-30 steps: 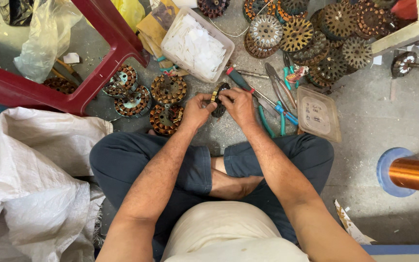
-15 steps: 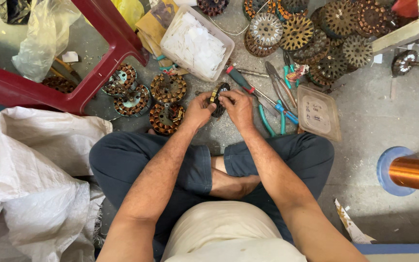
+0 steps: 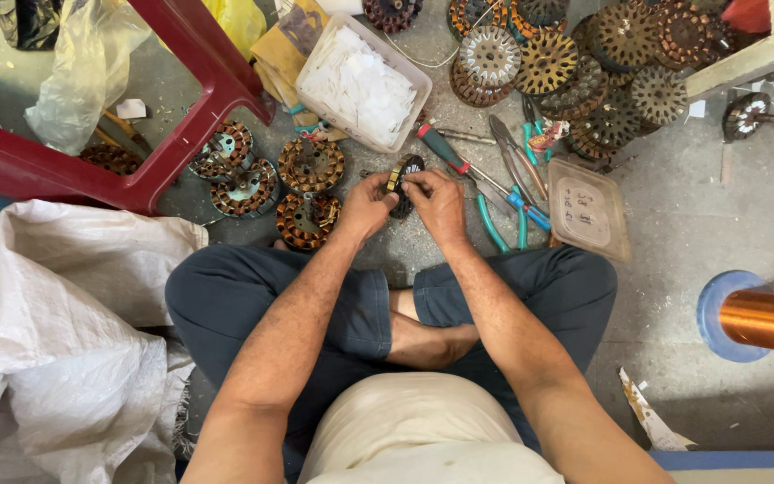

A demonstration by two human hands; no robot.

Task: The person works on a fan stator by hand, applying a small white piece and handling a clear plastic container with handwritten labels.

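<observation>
I sit cross-legged on a concrete floor. My left hand (image 3: 367,204) and my right hand (image 3: 437,199) together grip a small dark round motor stator (image 3: 404,174), held on edge just above the floor in front of my knees. Fingers of both hands pinch its rim. Three copper-wound stators (image 3: 311,165) lie on the floor just left of my left hand. A red-handled screwdriver (image 3: 448,153) and teal-handled pliers (image 3: 505,220) lie right of my right hand.
A clear tub of white paper pieces (image 3: 362,82) stands ahead. A pile of bare toothed stator cores (image 3: 584,67) fills the far right. A plastic lid (image 3: 589,211), a red stool (image 3: 141,170), a white sack (image 3: 64,332) and a copper wire spool (image 3: 763,318) surround me.
Both hands stay on the small stator; the fingers have shifted slightly around its rim. Nothing else has moved.
</observation>
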